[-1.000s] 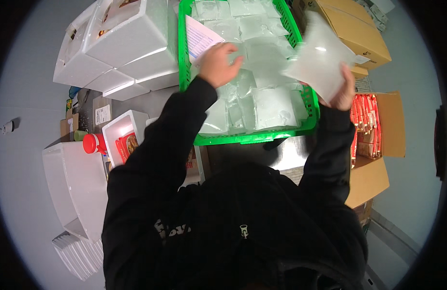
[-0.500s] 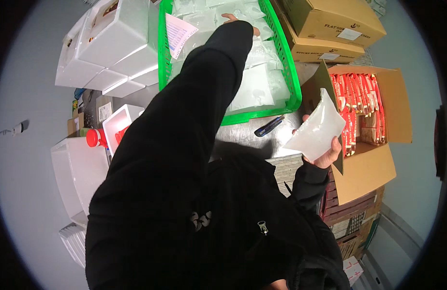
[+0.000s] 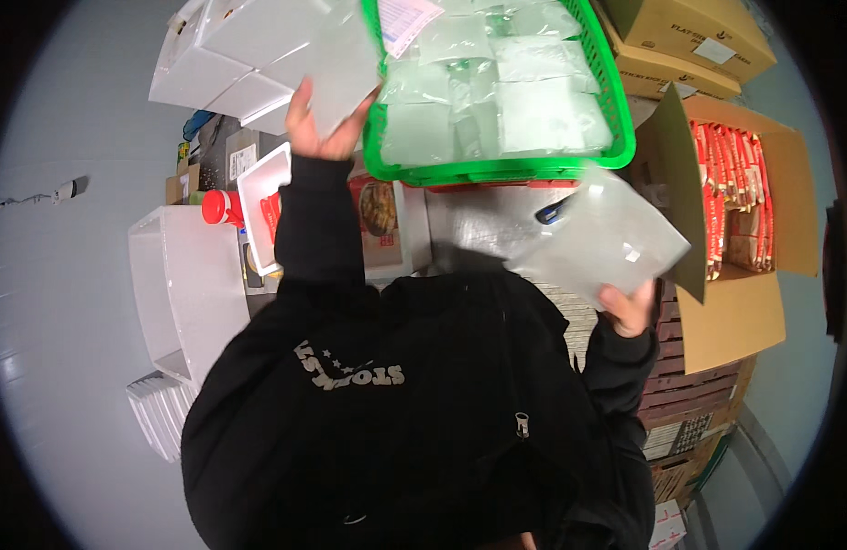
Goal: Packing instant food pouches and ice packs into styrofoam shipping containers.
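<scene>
My left hand (image 3: 324,128) is raised at the left edge of the green basket (image 3: 497,172), its fingers closed round a flat, frosted white ice pack (image 3: 343,69) that is blurred by motion. In my right hand (image 3: 630,310) is a second frosted white ice pack (image 3: 607,238), pinched by its lower right corner and tilted beside the open carton. The basket is lined with rows of similar white ice packs (image 3: 547,115) in clear plastic. A printed paper sheet (image 3: 407,20) lies on its far left part. Behind the right pack, a dark blue box cutter (image 3: 550,213) partly shows on the metal table.
White foam boxes (image 3: 249,41) are stacked at the far left. Below them stand a small foam box (image 3: 258,206) with red packets, a red-lidded jar (image 3: 220,208) and a red food box (image 3: 379,225). At right, an open carton (image 3: 735,312) holds red packets; closed cartons (image 3: 698,37) stand behind.
My left hand has come out of the basket toward the left, now with an ice pack in it. The right hand still holds its pack, now turned flatter. The whole view has shifted.
</scene>
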`<action>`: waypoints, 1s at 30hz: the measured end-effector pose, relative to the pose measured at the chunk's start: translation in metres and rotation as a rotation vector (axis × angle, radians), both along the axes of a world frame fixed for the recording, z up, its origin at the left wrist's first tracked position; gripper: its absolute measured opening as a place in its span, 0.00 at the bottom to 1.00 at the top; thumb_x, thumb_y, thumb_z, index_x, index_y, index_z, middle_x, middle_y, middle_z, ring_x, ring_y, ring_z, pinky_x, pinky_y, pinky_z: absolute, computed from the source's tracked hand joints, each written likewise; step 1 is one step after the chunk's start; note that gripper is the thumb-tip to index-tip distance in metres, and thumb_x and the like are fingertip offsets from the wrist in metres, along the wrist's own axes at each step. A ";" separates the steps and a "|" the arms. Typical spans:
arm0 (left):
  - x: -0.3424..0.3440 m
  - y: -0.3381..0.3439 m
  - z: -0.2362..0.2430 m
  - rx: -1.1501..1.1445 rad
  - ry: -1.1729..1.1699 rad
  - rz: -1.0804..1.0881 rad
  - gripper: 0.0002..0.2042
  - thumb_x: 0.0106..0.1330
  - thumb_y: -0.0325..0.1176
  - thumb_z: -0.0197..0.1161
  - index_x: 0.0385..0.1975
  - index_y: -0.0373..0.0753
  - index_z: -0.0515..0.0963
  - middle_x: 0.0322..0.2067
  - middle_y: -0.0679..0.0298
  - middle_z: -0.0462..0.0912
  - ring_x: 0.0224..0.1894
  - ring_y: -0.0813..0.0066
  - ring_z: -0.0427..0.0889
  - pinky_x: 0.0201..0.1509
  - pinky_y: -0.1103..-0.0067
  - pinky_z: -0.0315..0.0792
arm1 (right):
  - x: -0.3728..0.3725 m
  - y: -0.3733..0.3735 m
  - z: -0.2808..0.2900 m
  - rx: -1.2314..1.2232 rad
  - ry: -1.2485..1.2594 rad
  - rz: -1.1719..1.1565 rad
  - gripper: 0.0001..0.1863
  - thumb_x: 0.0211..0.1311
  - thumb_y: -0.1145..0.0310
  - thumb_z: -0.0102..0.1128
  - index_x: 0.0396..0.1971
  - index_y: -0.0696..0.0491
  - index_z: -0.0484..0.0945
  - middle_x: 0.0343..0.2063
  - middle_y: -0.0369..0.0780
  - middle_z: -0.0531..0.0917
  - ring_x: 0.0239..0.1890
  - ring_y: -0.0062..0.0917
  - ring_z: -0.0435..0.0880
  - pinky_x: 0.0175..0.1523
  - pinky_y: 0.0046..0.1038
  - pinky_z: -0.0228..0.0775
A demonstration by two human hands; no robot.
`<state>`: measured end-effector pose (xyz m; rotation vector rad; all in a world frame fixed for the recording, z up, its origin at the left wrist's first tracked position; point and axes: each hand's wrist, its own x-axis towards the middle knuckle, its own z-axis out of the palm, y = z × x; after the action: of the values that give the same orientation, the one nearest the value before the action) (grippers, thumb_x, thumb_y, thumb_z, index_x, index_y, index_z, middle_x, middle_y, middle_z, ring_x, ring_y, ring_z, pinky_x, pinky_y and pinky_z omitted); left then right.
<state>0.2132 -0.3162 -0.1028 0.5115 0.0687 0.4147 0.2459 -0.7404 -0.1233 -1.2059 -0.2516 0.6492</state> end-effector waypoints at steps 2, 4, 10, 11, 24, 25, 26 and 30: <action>-0.065 0.017 -0.015 0.307 0.352 0.171 0.31 0.59 0.42 0.54 0.61 0.35 0.57 0.56 0.49 0.66 0.55 0.53 0.70 0.50 0.58 0.72 | -0.018 0.045 0.007 -0.076 -0.022 0.115 0.41 0.40 0.75 0.69 0.58 0.59 0.58 0.49 0.41 0.71 0.52 0.28 0.71 0.57 0.31 0.62; -0.110 0.042 -0.022 0.671 0.517 0.151 0.25 0.57 0.39 0.59 0.55 0.38 0.67 0.51 0.56 0.73 0.52 0.61 0.74 0.41 0.65 0.76 | -0.028 0.106 0.019 -0.022 -0.603 0.301 0.37 0.40 0.75 0.70 0.54 0.59 0.63 0.43 0.43 0.77 0.44 0.26 0.77 0.51 0.28 0.67; -0.144 0.112 -0.092 1.813 0.780 0.058 0.22 0.43 0.35 0.70 0.42 0.42 0.78 0.34 0.56 0.80 0.43 0.64 0.77 0.45 0.71 0.72 | -0.110 0.245 -0.034 -0.363 -1.049 0.646 0.35 0.37 0.70 0.66 0.53 0.53 0.67 0.41 0.47 0.78 0.41 0.41 0.79 0.44 0.39 0.71; -0.134 0.107 -0.095 1.946 0.679 -0.033 0.23 0.42 0.34 0.69 0.44 0.43 0.77 0.35 0.53 0.79 0.42 0.61 0.77 0.45 0.69 0.72 | -0.121 0.261 -0.057 -0.471 -1.147 0.716 0.35 0.37 0.70 0.66 0.53 0.52 0.67 0.40 0.45 0.78 0.40 0.39 0.79 0.43 0.38 0.71; -0.099 0.076 -0.199 2.679 0.505 0.393 0.10 0.54 0.30 0.55 0.36 0.40 0.74 0.33 0.61 0.77 0.39 0.67 0.78 0.40 0.73 0.72 | -0.169 0.298 -0.155 -1.038 -1.169 0.984 0.32 0.61 0.38 0.36 0.61 0.37 0.61 0.63 0.46 0.57 0.65 0.45 0.53 0.60 0.62 0.45; -0.099 0.077 -0.202 2.641 0.506 0.428 0.09 0.56 0.31 0.53 0.36 0.40 0.74 0.31 0.61 0.77 0.38 0.67 0.78 0.41 0.73 0.72 | -0.174 0.293 -0.179 -1.017 -1.292 0.790 0.31 0.60 0.38 0.36 0.60 0.37 0.63 0.62 0.45 0.58 0.65 0.43 0.54 0.60 0.60 0.45; -0.098 0.081 -0.205 2.641 0.496 0.436 0.09 0.56 0.31 0.53 0.36 0.40 0.74 0.31 0.61 0.77 0.38 0.67 0.78 0.41 0.73 0.72 | -0.178 0.291 -0.205 -0.984 -1.409 0.597 0.30 0.60 0.38 0.37 0.60 0.36 0.64 0.62 0.44 0.59 0.64 0.42 0.56 0.61 0.58 0.45; -0.111 0.096 -0.229 2.534 0.646 0.331 0.10 0.56 0.31 0.53 0.38 0.40 0.74 0.32 0.60 0.77 0.39 0.64 0.78 0.42 0.70 0.72 | -0.169 0.317 -0.169 -1.063 -1.092 0.826 0.30 0.60 0.40 0.39 0.58 0.39 0.65 0.59 0.46 0.61 0.64 0.41 0.54 0.61 0.55 0.45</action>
<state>0.1022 -0.2198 -0.3322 3.1616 0.2365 0.4412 0.0765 -0.4237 -0.2918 -2.4624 -1.5180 0.7795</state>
